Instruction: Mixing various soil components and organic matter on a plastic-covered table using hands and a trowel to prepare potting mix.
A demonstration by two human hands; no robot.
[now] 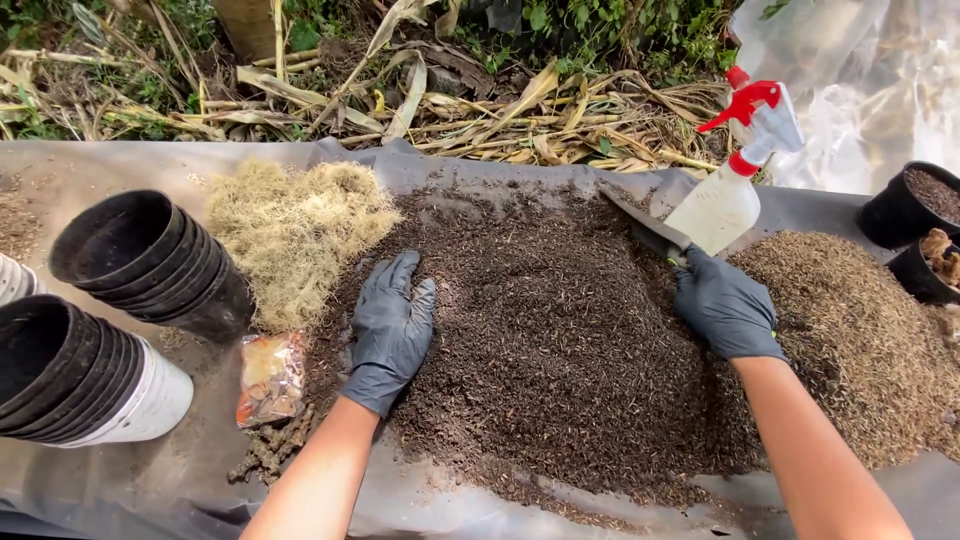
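My left hand (390, 328), in a black glove, lies flat with fingers spread on the left edge of a big heap of dark soil mix (560, 340). My right hand (725, 305), also gloved in black, is closed around the handle of a metal trowel (645, 222). The trowel's blade points up and left over the heap's far right side. A white spray bottle (725, 195) with a red trigger lies just behind my right hand.
Stacks of black and white plastic pots (130, 300) lie at left. A clump of pale dry fibre (295, 235) sits beside the soil. A small clear bag (270, 378) lies near my left wrist. Lighter brown husk (860, 330) is heaped at right, with black pots (915, 215) beyond.
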